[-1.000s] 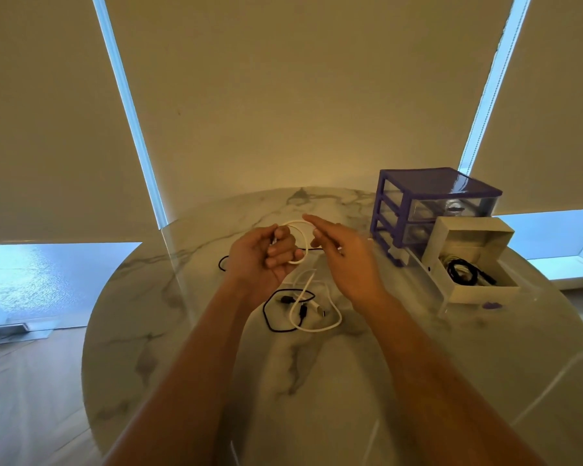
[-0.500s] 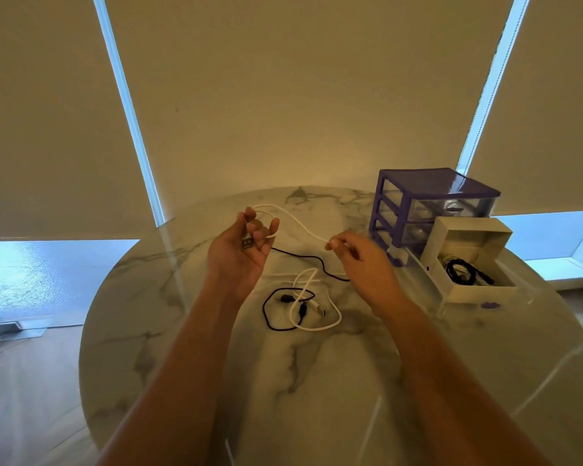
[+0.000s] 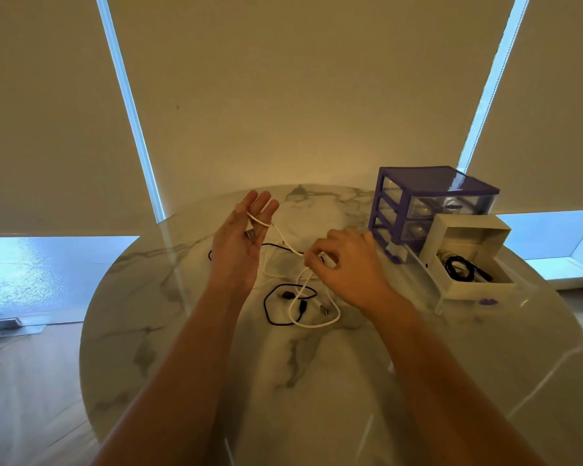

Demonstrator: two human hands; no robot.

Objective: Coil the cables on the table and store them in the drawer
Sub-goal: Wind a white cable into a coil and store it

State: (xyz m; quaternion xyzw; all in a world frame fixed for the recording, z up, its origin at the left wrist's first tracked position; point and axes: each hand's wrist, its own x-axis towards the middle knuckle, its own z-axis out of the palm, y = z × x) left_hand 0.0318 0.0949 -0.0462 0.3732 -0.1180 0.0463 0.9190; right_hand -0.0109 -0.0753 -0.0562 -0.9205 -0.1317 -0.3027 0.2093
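The left hand (image 3: 238, 243) is held up with straight fingers, palm showing, and the thin white cable (image 3: 285, 242) is looped over the fingers, its metal plug against the palm. The right hand (image 3: 342, 260) pinches the same cable farther along. The rest of it hangs down to the round marble table (image 3: 189, 331), where it crosses a thin black cable (image 3: 270, 311) near the middle. Toward the right edge, a white drawer (image 3: 468, 260) is pulled out of the small purple drawer box (image 3: 428, 196), with a black cable coiled inside. If the right hand pulls hard, the loop could slip off the straight fingers, or the white cable could drag the black one along in a tangle.
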